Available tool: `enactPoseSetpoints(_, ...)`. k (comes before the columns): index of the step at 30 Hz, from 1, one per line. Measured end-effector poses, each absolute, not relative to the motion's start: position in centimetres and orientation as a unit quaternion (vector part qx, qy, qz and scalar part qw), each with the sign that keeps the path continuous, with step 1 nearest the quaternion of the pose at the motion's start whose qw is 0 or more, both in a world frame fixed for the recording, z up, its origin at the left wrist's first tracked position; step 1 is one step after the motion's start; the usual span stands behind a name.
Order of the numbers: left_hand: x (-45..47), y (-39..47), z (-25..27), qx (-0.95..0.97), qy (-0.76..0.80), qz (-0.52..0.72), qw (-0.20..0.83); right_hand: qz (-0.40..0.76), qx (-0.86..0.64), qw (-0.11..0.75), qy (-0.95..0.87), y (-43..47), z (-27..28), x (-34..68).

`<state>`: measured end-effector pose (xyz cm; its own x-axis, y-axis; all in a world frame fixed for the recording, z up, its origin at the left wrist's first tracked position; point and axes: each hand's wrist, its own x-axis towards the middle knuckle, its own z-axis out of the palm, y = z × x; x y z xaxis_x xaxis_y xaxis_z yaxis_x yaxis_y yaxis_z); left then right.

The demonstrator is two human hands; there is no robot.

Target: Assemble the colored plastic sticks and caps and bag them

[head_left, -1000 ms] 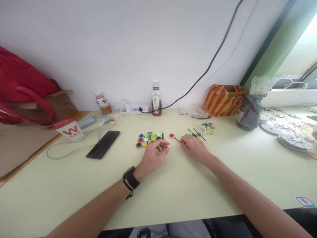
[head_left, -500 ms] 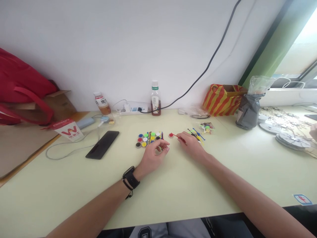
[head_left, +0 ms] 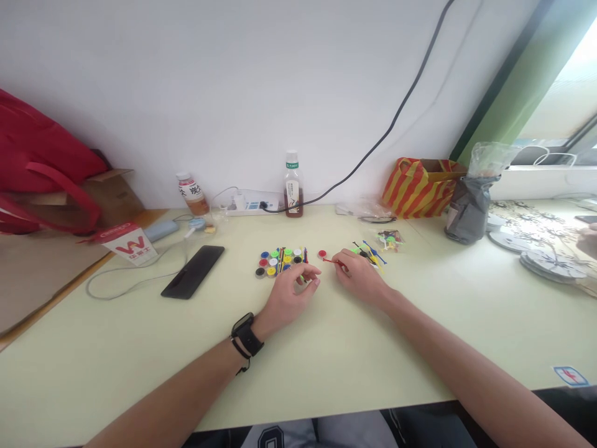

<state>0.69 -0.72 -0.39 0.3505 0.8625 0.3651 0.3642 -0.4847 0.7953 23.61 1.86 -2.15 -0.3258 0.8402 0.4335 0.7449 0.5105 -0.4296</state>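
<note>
Between the fingers of my right hand (head_left: 358, 272) is a thin red plastic stick (head_left: 332, 261), its free end pointing left. Just beyond that end a round red cap-like piece (head_left: 322, 254) lies on the table. My left hand (head_left: 291, 289) rests with fingers curved and apart, nothing visible in its grasp. It partly hides a cluster of small round coloured pieces, among them a yellow one (head_left: 271, 272) and a black one (head_left: 260, 272), with thin sticks on top. More coloured sticks (head_left: 373, 252) lie right of my right hand.
A clear bag of small coloured parts (head_left: 390, 240) lies behind the sticks. A phone (head_left: 193, 272) and a paper box (head_left: 133, 244) are at left. A dark drink bottle (head_left: 293, 186) stands by a power strip (head_left: 254, 204). Another person's hand (head_left: 588, 239) shows at far right.
The red stick has swung slightly, its free end now lower and a little apart from the round red piece. My left hand has barely moved.
</note>
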Motion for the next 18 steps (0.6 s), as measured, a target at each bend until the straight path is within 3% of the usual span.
enactPoseSetpoints(6, 0.7, -0.6, -0.5, 0.767, 0.403, 0.402, 0.296, 0.061, -0.447, 0.402, -0.797, 2.2, -2.3, 23.8)
enactPoseSetpoints(18, 0.7, -0.8, -0.6, 0.778, 0.394, 0.394, 0.291, 0.092, -0.44, 0.382, -0.808, 3.1, -3.0, 23.7)
